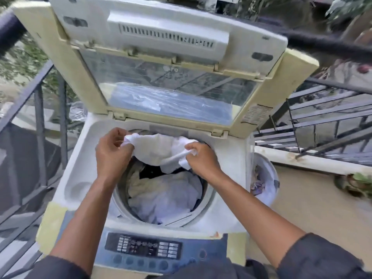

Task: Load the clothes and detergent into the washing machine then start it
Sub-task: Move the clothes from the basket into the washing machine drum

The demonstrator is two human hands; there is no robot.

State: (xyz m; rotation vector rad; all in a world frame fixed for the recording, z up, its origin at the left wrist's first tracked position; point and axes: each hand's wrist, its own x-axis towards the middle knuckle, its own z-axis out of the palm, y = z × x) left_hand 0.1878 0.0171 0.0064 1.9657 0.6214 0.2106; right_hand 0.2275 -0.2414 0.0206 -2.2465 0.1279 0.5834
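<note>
A top-loading washing machine [229, 158] stands in front of me with its lid [167, 91] raised upright. Pale and white clothes [165, 194] fill the drum. Over the drum's far half hangs a white garment [159, 150], stretched between both hands. My left hand [112, 154] grips its left edge, and my right hand [201, 158] pinches a bunched fold on its right side. The control panel [145, 248] with buttons lies at the near edge, between my forearms.
A white laundry basket [267, 178] with some coloured clothes stands on the floor right of the machine. Dark metal railings [40, 117] run on the left and at the right rear. A potted plant [358, 182] sits on the floor at far right.
</note>
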